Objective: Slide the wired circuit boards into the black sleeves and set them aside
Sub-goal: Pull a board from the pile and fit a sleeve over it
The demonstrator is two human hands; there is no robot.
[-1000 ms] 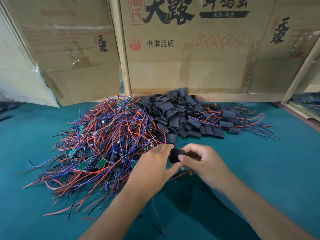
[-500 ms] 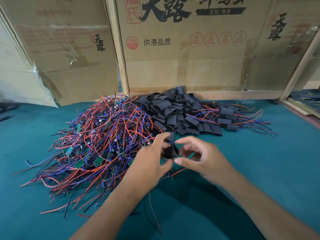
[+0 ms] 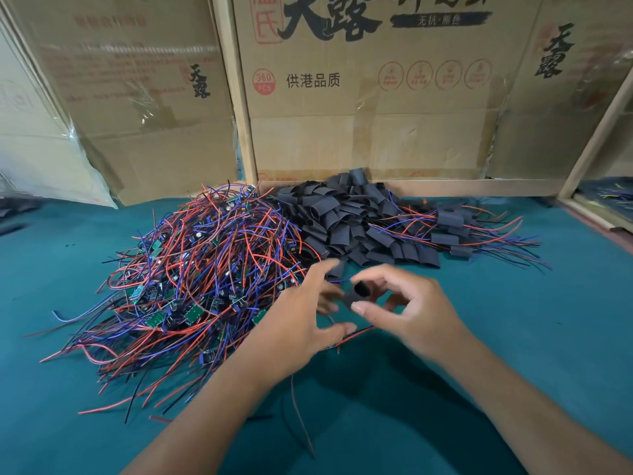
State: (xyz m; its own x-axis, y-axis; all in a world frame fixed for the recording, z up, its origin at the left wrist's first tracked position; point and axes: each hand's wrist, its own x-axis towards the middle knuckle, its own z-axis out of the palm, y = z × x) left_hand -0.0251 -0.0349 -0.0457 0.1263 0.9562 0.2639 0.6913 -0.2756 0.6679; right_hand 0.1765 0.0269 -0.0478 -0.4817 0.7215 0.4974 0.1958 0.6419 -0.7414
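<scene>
My right hand [image 3: 414, 313] pinches a short black sleeve [image 3: 358, 292] between thumb and forefinger, its round mouth facing me. My left hand [image 3: 301, 323] hovers just left of it, blurred, with index finger and thumb spread apart. Red and dark wires [image 3: 297, 402] trail out from under my left palm toward me; their board is hidden. On the left lies a big tangle of wired circuit boards [image 3: 205, 269] with red, blue and black leads. Behind my hands sits the pile of empty black sleeves [image 3: 346, 221]. Sleeved boards [image 3: 452, 231] lie at the right.
The work surface is a teal mat [image 3: 548, 337]. Cardboard boxes [image 3: 359, 97] and a wooden frame [image 3: 445, 192] wall off the back edge. A tray edge [image 3: 599, 214] shows at far right.
The sleeve has passed from my left fingers into my right hand's pinch, and its mouth now gapes round. My left fingers have spread apart.
</scene>
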